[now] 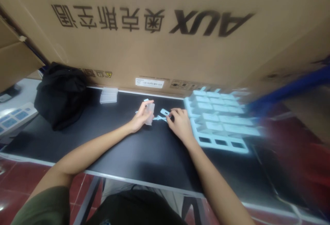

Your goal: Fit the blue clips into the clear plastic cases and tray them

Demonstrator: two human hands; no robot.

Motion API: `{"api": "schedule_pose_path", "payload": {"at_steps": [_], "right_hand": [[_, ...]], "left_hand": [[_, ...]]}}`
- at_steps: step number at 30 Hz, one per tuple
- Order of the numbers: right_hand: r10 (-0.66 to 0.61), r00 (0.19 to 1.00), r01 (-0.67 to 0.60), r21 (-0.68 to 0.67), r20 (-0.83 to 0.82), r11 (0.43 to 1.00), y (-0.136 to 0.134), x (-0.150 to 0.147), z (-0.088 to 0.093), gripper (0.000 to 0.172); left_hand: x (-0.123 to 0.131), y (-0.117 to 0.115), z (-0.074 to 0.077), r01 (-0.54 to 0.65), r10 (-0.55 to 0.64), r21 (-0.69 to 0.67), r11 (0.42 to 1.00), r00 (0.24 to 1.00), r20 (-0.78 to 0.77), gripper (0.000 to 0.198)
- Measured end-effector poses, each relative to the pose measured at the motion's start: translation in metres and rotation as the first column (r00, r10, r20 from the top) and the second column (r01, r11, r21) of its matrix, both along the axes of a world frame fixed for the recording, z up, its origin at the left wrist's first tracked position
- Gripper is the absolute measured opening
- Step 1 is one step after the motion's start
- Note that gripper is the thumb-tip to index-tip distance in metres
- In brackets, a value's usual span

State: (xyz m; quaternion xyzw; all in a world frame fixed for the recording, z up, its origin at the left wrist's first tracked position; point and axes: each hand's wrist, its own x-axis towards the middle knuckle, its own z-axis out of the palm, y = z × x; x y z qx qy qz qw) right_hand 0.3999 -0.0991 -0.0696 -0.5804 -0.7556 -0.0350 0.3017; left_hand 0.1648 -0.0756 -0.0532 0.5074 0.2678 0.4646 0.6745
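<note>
My left hand is closed around a small clear plastic box, holding it upright above the black tabletop. Just right of it, several small flat light-blue plastic pieces lie in a loose cluster. The curled fingers of my right hand pinch at the right end of that cluster, by a light-blue plastic piece with a slot in it. Whether this piece is lifted off the table, I cannot tell. Beyond my left hand, another clear plastic box rests near the table's back edge.
Light-blue trays with box-shaped parts stand close to my right hand. On the left sit a black cloth bag and a white-and-blue box. A large cardboard carton walls off the back of the black table.
</note>
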Motion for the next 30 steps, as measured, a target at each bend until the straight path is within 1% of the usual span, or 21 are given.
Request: {"api": "schedule_pose_path", "payload": {"at_steps": [2, 4, 5, 7, 8, 9, 11, 13, 15, 17, 20, 22, 24, 27, 28, 30], "right_hand": [[0.025, 0.997, -0.026, -0.021, -0.072, 0.999, 0.003, 0.003, -0.002, 0.016], [0.008, 0.985, -0.020, -0.068, -0.172, 0.997, 0.006, 0.004, -0.005, 0.013], [-0.009, 0.973, -0.013, -0.095, -0.229, 0.995, 0.007, 0.004, -0.005, 0.012], [-0.032, 0.945, -0.011, -0.127, -0.324, 0.992, 0.007, 0.002, -0.003, 0.013], [-0.031, 0.935, -0.014, -0.123, -0.354, 0.992, 0.006, 0.000, 0.000, 0.012], [-0.026, 0.927, -0.014, -0.102, -0.374, 0.995, 0.003, -0.002, 0.005, 0.010], [-0.011, 0.914, -0.004, -0.036, -0.405, 0.999, -0.004, -0.008, 0.015, 0.009], [0.024, 0.902, -0.014, 0.025, -0.432, 1.000, -0.013, -0.014, 0.027, 0.014], [0.090, 0.898, -0.066, 0.070, -0.430, 0.995, -0.021, -0.021, 0.035, 0.016], [0.170, 0.898, -0.144, 0.094, -0.406, 0.985, -0.026, -0.026, 0.039, 0.012], [0.245, 0.889, -0.236, 0.072, -0.387, 0.969, -0.029, -0.029, 0.037, 0.007], [0.253, 0.882, -0.259, 0.039, -0.398, 0.965, -0.028, -0.029, 0.035, 0.006], [0.246, 0.874, -0.265, 0.015, -0.418, 0.964, -0.028, -0.028, 0.033, 0.006], [0.254, 0.860, -0.288, -0.009, -0.443, 0.958, -0.030, -0.026, 0.035, 0.009], [0.260, 0.856, -0.299, -0.016, -0.447, 0.954, -0.031, -0.025, 0.037, 0.011], [0.284, 0.843, -0.330, -0.024, -0.456, 0.944, -0.033, -0.025, 0.040, 0.017]], "left_hand": [[0.001, -0.003, 0.004, 0.066, -0.056, -0.102, 0.993, 0.994, 0.099, 0.082], [0.001, -0.003, 0.009, 0.086, -0.060, -0.172, 0.981, 0.987, 0.151, 0.092], [0.001, -0.002, 0.011, 0.074, -0.045, -0.191, 0.979, 0.987, 0.153, 0.091], [0.000, 0.000, 0.013, 0.044, -0.019, -0.204, 0.978, 0.992, 0.126, 0.079], [-0.001, 0.001, 0.013, 0.027, -0.007, -0.194, 0.981, 0.994, 0.106, 0.073], [-0.001, 0.002, 0.013, 0.009, 0.006, -0.174, 0.985, 0.996, 0.090, 0.069], [-0.001, 0.004, 0.011, -0.027, 0.036, -0.122, 0.992, 0.997, 0.069, 0.070], [0.000, 0.004, 0.009, -0.054, 0.059, -0.085, 0.995, 0.997, 0.051, 0.072], [0.001, 0.003, 0.008, -0.056, 0.057, -0.062, 0.997, 0.998, 0.010, 0.070], [0.002, 0.002, 0.008, -0.052, 0.050, -0.031, 0.998, 0.997, -0.057, 0.066], [0.002, -0.002, 0.007, -0.058, 0.067, 0.056, 0.997, 0.984, -0.165, 0.057], [0.002, -0.005, 0.007, -0.064, 0.092, 0.133, 0.989, 0.972, -0.218, 0.051], [0.002, -0.007, 0.007, -0.089, 0.142, 0.220, 0.971, 0.960, -0.241, 0.046], [0.002, -0.008, 0.006, -0.140, 0.219, 0.332, 0.933, 0.952, -0.213, 0.043], [0.003, -0.009, 0.006, -0.145, 0.220, 0.343, 0.928, 0.957, -0.191, 0.042], [0.003, -0.009, 0.005, -0.133, 0.186, 0.320, 0.938, 0.972, -0.142, 0.043]]}}
